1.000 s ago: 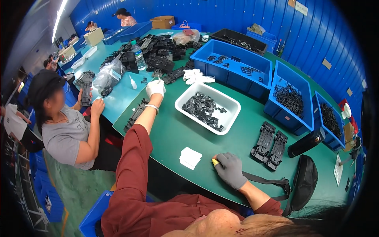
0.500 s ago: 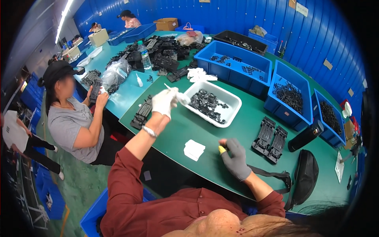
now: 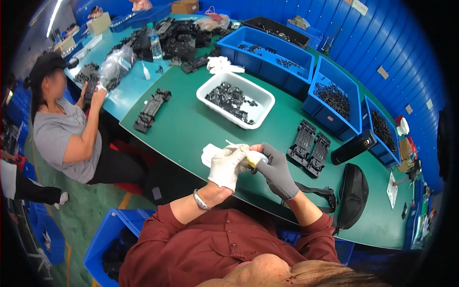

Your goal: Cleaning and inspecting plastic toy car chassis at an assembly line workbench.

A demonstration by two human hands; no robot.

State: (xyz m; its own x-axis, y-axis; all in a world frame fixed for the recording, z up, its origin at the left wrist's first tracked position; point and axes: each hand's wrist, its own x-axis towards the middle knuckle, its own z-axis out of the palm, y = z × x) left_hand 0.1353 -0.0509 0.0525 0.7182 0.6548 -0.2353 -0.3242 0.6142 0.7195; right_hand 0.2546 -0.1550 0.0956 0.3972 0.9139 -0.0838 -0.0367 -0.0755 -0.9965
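Bottle [image 3: 260,156], small and white with a thin nozzle [image 3: 229,142], sits between the two hands in the head view, held above the near edge of the green table [image 3: 184,131]. The left hand [image 3: 228,165], gloved in white, has its grip closed around it; the right hand [image 3: 276,173], in a grey glove with yellow on the thumb, meets its other end, but whether that grip pinches or merely touches I cannot tell. The bottle looks light and fairly soft, likely thin plastic that gives under a squeeze; a gentle hold around the middle seems best, clear of the nozzle, probably the part easiest to bend. White paper [image 3: 208,154] lies just beyond the left hand. Toward the table's far edge stands a white tub [image 3: 263,106] with small black pieces [image 3: 224,98]; a long black frame [image 3: 152,111] lies near the left corner.
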